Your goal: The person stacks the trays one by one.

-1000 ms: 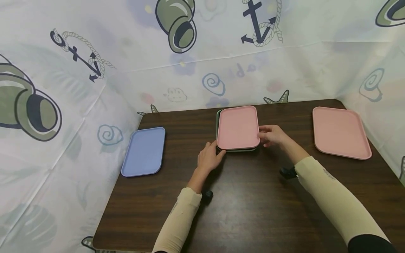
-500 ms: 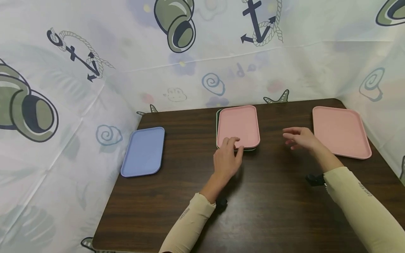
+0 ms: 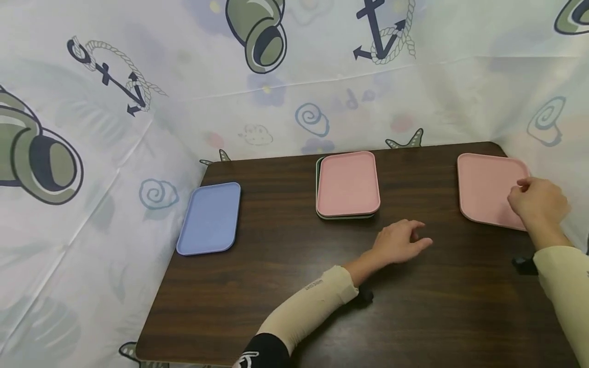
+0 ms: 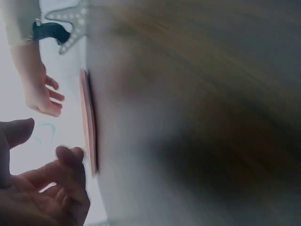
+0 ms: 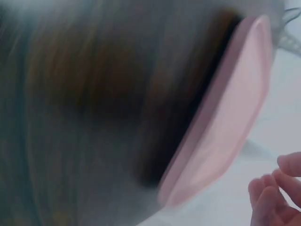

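A stack of trays (image 3: pixel 348 184) sits on a dark wood-grain desk (image 3: pixel 276 312), its top tray pink, with a greenish rim (image 3: pixel 318 176) showing along the left and near sides. Well to the right of the stack lies a larger-looking pink tray (image 3: pixel 488 189). The right hand (image 3: pixel 542 202) hovers over that tray's outer edge, fingers loosely curled, holding nothing; both wrist views show a gap beneath it. The left hand (image 3: pixel 398 243), also holding nothing, hangs to the right of the stack and nearer the person, thumb and fingers apart.

The likeliest trouble is the right-hand tray being nudged outward: it lies so close to the desk's edge that a push rather than a lift could tip it off. The stack is slightly out of line, so a careless bump might shift its top tray.

Left of the stack, well apart, lies a blue tray (image 3: pixel 209 219). Patterned cloth (image 3: pixel 193 122) hangs behind the stack. The left hand stands partly in the way, between stack and right-hand tray on the near side.
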Motion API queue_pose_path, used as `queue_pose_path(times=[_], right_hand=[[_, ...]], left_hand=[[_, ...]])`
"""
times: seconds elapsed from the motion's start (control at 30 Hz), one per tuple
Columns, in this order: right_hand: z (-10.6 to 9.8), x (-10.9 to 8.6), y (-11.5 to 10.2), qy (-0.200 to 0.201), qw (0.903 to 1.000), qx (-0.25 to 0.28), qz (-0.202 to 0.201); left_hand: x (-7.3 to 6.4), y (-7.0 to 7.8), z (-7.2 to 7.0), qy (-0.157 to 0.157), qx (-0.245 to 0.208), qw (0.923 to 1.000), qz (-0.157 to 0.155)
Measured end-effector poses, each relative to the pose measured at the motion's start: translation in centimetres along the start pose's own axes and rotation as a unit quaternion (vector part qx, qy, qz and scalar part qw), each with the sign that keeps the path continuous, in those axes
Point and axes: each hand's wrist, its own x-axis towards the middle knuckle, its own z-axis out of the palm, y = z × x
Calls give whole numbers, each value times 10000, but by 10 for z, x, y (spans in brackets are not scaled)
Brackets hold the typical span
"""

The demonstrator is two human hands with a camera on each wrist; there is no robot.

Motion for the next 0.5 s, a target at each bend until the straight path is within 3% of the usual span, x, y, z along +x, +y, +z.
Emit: queue_pose_path(times=[0.07, 0.13, 0.2, 0.3, 0.33, 0.43, 0.5], right_hand=[[-1, 1, 9, 19, 9990, -398, 178], [-1, 3, 15, -53, 9968, -722, 343], [0, 5, 19, -184, 9946, -917, 441], [2, 6, 23, -452, 9928, -1010, 461], [2, 7, 24, -570, 9923, -1003, 442], [3, 7, 26, -803, 9911, -945, 482], [3, 7, 27, -861, 9912, -869, 514]], left_hand=[[13, 13, 8, -493, -505, 9974, -173], [26, 26, 15, -983, -1411, 9842, -431], [38, 36, 19, -1373, -2443, 9566, -797], [54, 44, 24, -1670, -3894, 8929, -1526], [59, 45, 25, -1709, -4177, 8754, -1729], [72, 46, 27, -1747, -4735, 8366, -2128], [79, 44, 29, -1719, -4941, 8209, -2292]])
